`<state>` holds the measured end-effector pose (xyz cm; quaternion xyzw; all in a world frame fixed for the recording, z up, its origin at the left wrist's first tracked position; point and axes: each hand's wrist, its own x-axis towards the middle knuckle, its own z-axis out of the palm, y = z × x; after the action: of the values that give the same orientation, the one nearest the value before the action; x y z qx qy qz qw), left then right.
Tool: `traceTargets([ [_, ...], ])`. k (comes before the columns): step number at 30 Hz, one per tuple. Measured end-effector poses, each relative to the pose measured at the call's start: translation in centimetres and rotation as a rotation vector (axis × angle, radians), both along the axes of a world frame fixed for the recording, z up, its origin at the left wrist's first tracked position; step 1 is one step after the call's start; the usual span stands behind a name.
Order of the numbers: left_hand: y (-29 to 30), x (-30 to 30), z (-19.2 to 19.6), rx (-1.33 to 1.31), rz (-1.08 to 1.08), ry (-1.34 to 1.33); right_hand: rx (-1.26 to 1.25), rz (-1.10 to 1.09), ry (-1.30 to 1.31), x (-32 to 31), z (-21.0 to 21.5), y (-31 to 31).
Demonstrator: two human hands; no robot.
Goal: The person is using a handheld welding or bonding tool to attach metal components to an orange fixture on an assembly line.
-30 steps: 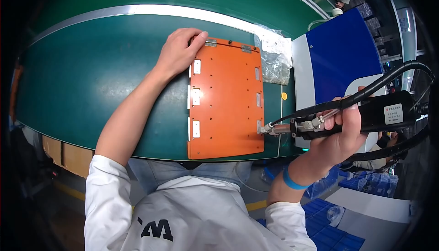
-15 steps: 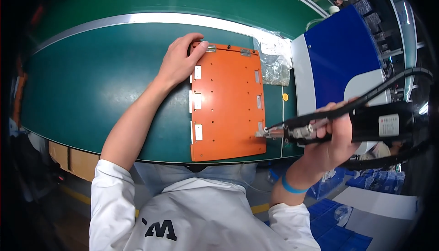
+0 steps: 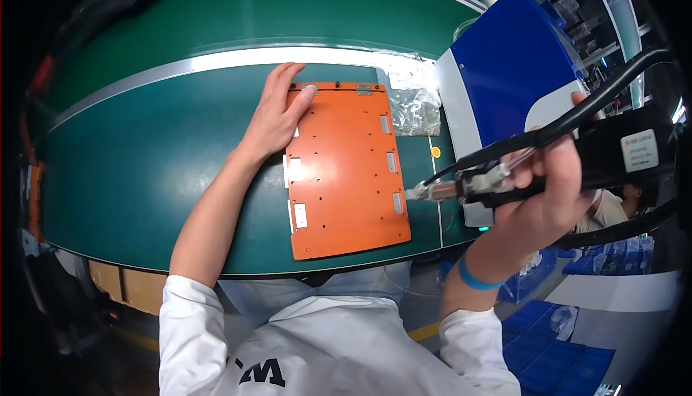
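An orange hinged plate fixture lies on the green bench, with pale metal inserts along both long sides. My left hand grips its far left corner, thumb on top by the hinge and fingers past the edge. In my right hand is a black power screwdriver, held sideways with my fingers wrapped round it. Its metal nose points left and stands just beside the plate's right edge, near the closest insert on that side. Whether a screw sits in the tip I cannot tell.
Right of the plate stands a blue and white machine. A clear plastic bag and a small yellow disc lie between them. A thick black hose runs along the screwdriver. Behind is a metal rail.
The screwdriver nose has drawn back to the right, off the nearest right-hand insert. My left hand remains at the plate's far left corner. The whole view has shifted slightly.
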<state>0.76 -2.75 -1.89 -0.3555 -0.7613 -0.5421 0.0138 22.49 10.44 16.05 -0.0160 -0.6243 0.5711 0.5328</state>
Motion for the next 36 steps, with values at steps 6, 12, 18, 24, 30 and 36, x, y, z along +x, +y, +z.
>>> traceTargets([
  [6, -0.5, -0.2, 0.1, 0.153, 0.066, -0.089, -0.058, -0.001, -0.059, -1.3, -1.9, -0.8],
  [12, -0.5, -0.5, 0.1, 0.118, 0.049, -0.160, -0.053, -0.046, -0.077, -1.6, -2.6, -0.9],
  [18, -0.5, -0.5, -0.1, 0.111, 0.051, -0.193, -0.064, -0.036, -0.077, -1.4, -2.2, -0.7],
  [24, -0.3, -0.4, 0.2, 0.066, 0.072, -0.146, 0.018, -0.129, -0.094, -0.7, -0.4, 1.0],
  [30, -0.5, -0.4, 0.2, 0.094, 0.055, -0.209, 0.071, -0.131, -0.097, -0.8, 0.8, 2.2],
  [36, -0.6, -0.4, 0.1, 0.102, 0.054, -0.202, 0.143, -0.162, -0.079, -0.8, 2.2, 1.9],
])
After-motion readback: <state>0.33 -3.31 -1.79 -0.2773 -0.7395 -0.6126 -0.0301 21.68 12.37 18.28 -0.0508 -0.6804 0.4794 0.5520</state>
